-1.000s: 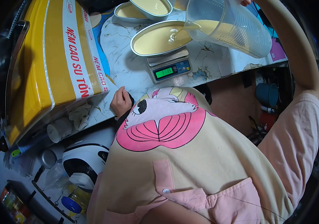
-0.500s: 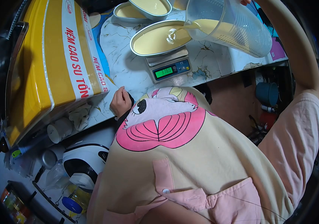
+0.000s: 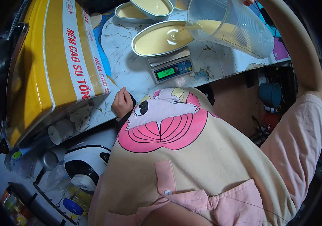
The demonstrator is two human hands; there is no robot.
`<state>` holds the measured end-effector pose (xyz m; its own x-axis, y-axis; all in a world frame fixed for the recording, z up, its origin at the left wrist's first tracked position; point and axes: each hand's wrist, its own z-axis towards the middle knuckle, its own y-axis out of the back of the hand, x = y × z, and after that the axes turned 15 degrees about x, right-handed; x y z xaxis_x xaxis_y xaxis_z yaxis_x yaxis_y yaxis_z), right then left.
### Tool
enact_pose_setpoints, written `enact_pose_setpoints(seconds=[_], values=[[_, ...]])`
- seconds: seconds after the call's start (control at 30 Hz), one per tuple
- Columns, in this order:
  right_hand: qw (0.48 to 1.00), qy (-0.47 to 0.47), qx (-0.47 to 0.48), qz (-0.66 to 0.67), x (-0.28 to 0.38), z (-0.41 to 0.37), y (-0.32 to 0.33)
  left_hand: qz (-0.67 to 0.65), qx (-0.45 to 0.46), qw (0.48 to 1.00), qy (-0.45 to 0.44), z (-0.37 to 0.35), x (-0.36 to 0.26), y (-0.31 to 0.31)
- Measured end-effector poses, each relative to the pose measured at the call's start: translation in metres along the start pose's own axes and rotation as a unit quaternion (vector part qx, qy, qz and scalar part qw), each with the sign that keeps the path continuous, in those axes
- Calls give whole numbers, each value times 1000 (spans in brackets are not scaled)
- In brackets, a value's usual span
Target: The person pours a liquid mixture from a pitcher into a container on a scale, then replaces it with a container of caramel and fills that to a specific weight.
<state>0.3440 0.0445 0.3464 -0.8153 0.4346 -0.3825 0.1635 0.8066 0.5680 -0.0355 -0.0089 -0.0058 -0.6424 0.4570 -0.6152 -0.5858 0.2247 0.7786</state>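
A large clear plastic measuring jug (image 3: 240, 32) lies tilted on its side in the air, pale yellow batter inside, its lip over an oval tin (image 3: 140, 52). Only the fingertips of my right hand (image 3: 248, 2) show at the top edge, closed on the jug; the rest is out of frame. Nearly full of smooth yellow batter (image 3: 155, 40), the tin sits on a digital kitchen scale (image 3: 172, 69) with a lit green display. My left hand (image 3: 122, 103) rests at the table's front edge, fingers curled together, with nothing visible in it.
Two more batter-filled oval tins (image 3: 151, 7) (image 3: 129, 13) overlap at the back. A yellow box (image 3: 33, 75) with red lettering stands left on the marble-patterned table (image 3: 125, 67). Below it are a white appliance (image 3: 83, 162) and a blue-lidded jar (image 3: 72, 206). A purple item (image 3: 280, 49) lies at right.
The digits on the scale have changed to a higher reading. The falling batter at the jug's lip shows less distinctly. Both hands and the jug have barely moved.
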Motion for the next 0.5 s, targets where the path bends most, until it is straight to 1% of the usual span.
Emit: enact_pose_setpoints(seconds=[0.5], values=[[1000, 0, 1, 11, -4, 5, 0, -2, -1, 1000, -2, 0, 2, -1]])
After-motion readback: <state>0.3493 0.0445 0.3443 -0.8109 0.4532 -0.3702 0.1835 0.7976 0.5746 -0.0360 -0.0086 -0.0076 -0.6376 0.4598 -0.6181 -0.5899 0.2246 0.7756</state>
